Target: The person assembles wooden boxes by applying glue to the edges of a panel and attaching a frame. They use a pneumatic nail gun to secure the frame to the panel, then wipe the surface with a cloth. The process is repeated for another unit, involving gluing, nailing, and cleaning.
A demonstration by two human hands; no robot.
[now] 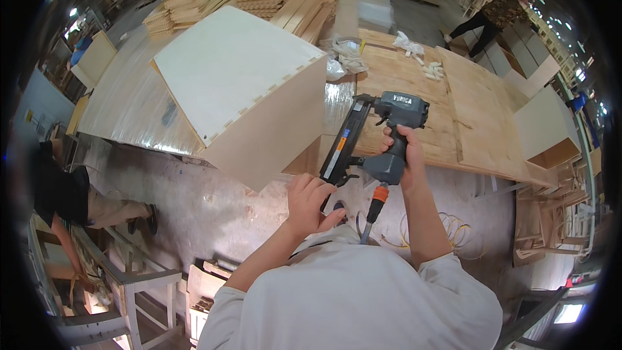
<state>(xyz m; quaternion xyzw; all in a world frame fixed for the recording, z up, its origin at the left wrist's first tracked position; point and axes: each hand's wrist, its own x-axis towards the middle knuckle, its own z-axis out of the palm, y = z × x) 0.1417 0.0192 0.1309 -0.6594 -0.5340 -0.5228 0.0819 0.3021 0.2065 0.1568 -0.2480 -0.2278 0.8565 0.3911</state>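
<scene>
A long workbench (129, 113) runs across the scene, its left part wrapped in shiny film and its right part topped with bare plywood sheets (466, 110). On it lie a pale wooden box (240, 84) near the middle, stacks of wooden slats (194, 0) at the far left, crumpled plastic bags (346, 58) and white bundles (421, 55) farther right.

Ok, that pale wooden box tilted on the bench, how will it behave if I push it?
The wooden box looks rigid, with jointed panel edges, so it should move as one piece. It appears tilted near the workbench edge, so a push may tip or slide it. It is probably hollow, so fairly light for its bulk.
</scene>
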